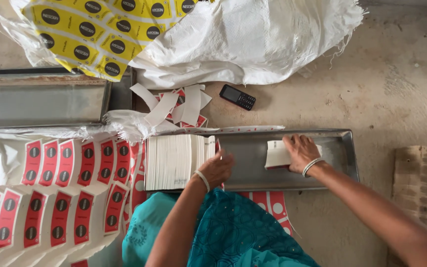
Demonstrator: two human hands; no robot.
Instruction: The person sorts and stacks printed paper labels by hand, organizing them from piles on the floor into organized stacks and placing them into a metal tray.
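From the head camera, looking straight down, the landmark is the long metal tray (344,158) lying on the concrete floor (401,89) in front of the seated person.

Inside the tray, at its left end, a thick stack of white die-cut paper blanks (174,162) stands on edge, packed sheet against sheet — the tray's walls appear to keep the edges squared. The left hand (218,168) rests against the right face of that stack, fingers curled together onto the sheets, seemingly bracing them so they do not fall over into the bare middle of the tray.

Toward the tray's right end, the right hand (300,152) lies flat on a small bundle of blanks (277,155), fingers spread over its top and closed down on it, pressing it to the tray bottom — well apart from the big stack.

Left of the tray, red-and-white printed blanks (55,198) lie fanned in overlapping rows, each one showing its edge, which would make them easy to pick off one at a time. Beyond the tray a few loose blanks (176,106) lie scattered, and just beside them a dark keypad phone (237,97) sits out of the working area. Farther beyond, a white woven sack (253,39) lies crumpled, with yellow printed sheets (100,34) on it. A second metal tray (40,101) lies beyond-left.
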